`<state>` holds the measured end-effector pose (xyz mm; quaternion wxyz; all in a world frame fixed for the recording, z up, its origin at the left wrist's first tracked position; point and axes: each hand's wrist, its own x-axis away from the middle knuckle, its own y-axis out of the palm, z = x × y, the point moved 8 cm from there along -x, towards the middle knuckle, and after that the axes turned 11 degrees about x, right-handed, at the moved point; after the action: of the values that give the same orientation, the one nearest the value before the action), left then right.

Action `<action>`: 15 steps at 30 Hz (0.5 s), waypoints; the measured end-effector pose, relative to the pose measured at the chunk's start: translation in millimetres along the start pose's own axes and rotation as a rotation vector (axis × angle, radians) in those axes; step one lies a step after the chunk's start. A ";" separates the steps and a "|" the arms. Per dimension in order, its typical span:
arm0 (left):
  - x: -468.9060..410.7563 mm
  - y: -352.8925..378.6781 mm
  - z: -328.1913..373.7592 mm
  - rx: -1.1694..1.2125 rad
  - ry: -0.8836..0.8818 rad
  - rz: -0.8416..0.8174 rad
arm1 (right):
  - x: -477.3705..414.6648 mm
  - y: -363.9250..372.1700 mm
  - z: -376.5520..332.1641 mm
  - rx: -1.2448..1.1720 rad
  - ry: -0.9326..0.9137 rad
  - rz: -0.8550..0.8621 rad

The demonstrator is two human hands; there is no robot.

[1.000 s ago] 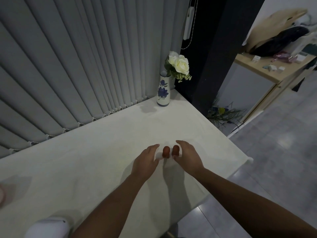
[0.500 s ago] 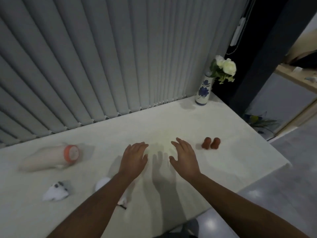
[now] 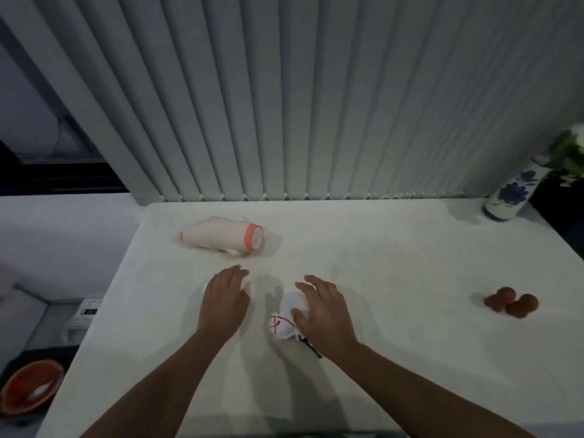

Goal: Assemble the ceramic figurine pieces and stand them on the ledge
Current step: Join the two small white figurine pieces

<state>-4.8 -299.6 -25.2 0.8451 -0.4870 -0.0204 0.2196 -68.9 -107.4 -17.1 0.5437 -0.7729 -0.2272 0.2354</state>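
- A second ago both hands were closed around the two small brown pieces point(image 3: 511, 304); those pieces now lie by themselves at the right of the pale surface point(image 3: 395, 263), well apart from either hand, so they have been let go.
- The view has swung left since then: the blue-flowered vase point(image 3: 508, 194) that stood mid-frame is now at the far right edge, and the long white body piece with the orange rim point(image 3: 221, 238) has come into sight, lying on its side at the far left near the blinds point(image 3: 316, 105).
- The right hand point(image 3: 322, 314) has come across to a small white piece with red markings point(image 3: 286, 320) near the middle; its fingers are loosely spread and draped over the piece's right side, the thumb touching it, not yet closed round it.
- The left hand point(image 3: 224, 305) is flat and relaxed, fingers together, empty as far as can be seen. A sliver of something white shows at its left edge; whether the hand touches it I cannot tell.
- What this seems to mean: the brown pieces are parked for later, and the next pieces are being gathered. Nothing is joined or standing yet, so the assembly is at an early stage.
- The red-marked piece looks rounded and may roll, so it wants a firm, enclosing grip before lifting.
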 end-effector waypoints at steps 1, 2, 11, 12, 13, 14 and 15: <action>4.6 -3.1 -12.1 0.005 -0.035 0.008 | 1.9 2.7 -11.2 0.024 -0.018 0.011; 9.1 -5.3 -23.2 0.006 -0.055 0.015 | 4.3 4.8 -21.3 0.050 -0.032 0.022; 32.0 -2.5 -74.4 0.112 -0.245 -0.046 | 19.9 50.1 -38.1 0.232 -0.060 -0.093; 31.2 0.2 -75.3 0.113 -0.233 -0.070 | 19.4 53.2 -36.0 0.259 -0.066 -0.096; 29.9 3.0 -76.4 0.115 -0.228 -0.091 | 18.5 55.3 -33.6 0.284 -0.069 -0.094; 27.8 5.8 -77.7 0.120 -0.227 -0.108 | 17.1 56.2 -31.5 0.302 -0.072 -0.091; 25.1 8.3 -77.7 0.123 -0.226 -0.123 | 15.7 55.9 -29.6 0.316 -0.074 -0.087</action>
<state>34.3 -349.6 -77.4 0.8776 -0.4042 -0.1316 0.2218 -33.2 -136.6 -63.0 0.6595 -0.6580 -0.2401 0.2728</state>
